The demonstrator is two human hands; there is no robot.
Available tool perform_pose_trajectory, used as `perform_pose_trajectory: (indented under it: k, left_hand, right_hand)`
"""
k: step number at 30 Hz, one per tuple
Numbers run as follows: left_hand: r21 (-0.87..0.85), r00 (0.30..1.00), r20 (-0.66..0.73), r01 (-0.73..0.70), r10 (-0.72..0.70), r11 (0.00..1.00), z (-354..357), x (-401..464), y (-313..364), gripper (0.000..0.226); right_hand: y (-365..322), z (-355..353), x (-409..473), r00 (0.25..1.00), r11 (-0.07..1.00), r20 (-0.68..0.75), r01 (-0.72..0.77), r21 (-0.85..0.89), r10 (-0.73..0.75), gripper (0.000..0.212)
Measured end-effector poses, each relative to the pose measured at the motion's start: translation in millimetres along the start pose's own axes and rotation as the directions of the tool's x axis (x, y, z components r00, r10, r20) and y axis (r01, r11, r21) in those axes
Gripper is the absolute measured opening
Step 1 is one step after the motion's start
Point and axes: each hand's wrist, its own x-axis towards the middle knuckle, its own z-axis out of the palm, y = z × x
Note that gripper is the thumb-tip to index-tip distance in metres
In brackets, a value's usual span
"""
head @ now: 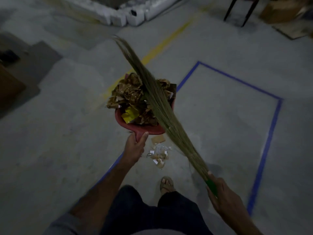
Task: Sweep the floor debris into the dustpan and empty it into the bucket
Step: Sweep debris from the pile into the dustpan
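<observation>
My left hand [135, 146] grips the handle of a red dustpan [145, 128], held up off the floor. The pan is heaped with crumpled brown paper debris [130, 94] and a yellow scrap [129, 114]. My right hand [223, 195] is closed around the green handle of a grass broom [162, 109]. The broom's bristles lie diagonally across the top of the heaped debris, pointing up and to the left. A small pile of leftover scraps [159, 154] lies on the floor just below the dustpan. No bucket is visible.
Blue tape [269, 138] outlines a rectangle on the grey concrete floor, and a yellow line [162, 46] runs diagonally. White boxes [128, 16] sit at the far side, dark chair legs [237, 11] and cardboard [281, 11] at top right. My sandalled foot [166, 184] is below.
</observation>
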Motion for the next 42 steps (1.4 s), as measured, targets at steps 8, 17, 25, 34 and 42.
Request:
perform_pose_trajectory:
  k: [8,17,25,34,42]
  left_hand:
    - [0.016,0.991,0.095,-0.092,0.090,0.996,-48.1,-50.8,15.4,0.029]
    - [0.090,0.976,0.212,-0.064,0.044,0.994,-79.2,-135.9,-2.8,0.038]
    - [0.137,0.927,0.373,-0.101,0.043,0.985,-36.7,-195.2,8.3,0.039]
    - [0.125,0.796,0.602,-0.160,0.053,0.979,72.0,-280.2,26.0,0.030]
    - [0.154,0.661,0.749,-0.231,0.039,0.961,202.3,-396.0,22.4,0.037]
  right_hand:
    - [-87.1,13.3,-70.8,0.991,0.990,-0.135,-0.038,-0.134,0.020,0.064]
    - [-155.6,38.7,-204.6,0.964,0.966,-0.154,-0.234,-0.114,0.215,0.061]
    - [-171.6,17.1,-280.8,0.898,0.907,-0.250,-0.401,-0.128,0.362,0.078]
    - [-138.1,-3.8,-396.0,0.776,0.805,-0.329,-0.589,-0.070,0.539,0.075]
    - [-75.7,-29.1,-538.3,0.694,0.732,-0.377,-0.679,-0.060,0.613,0.087]
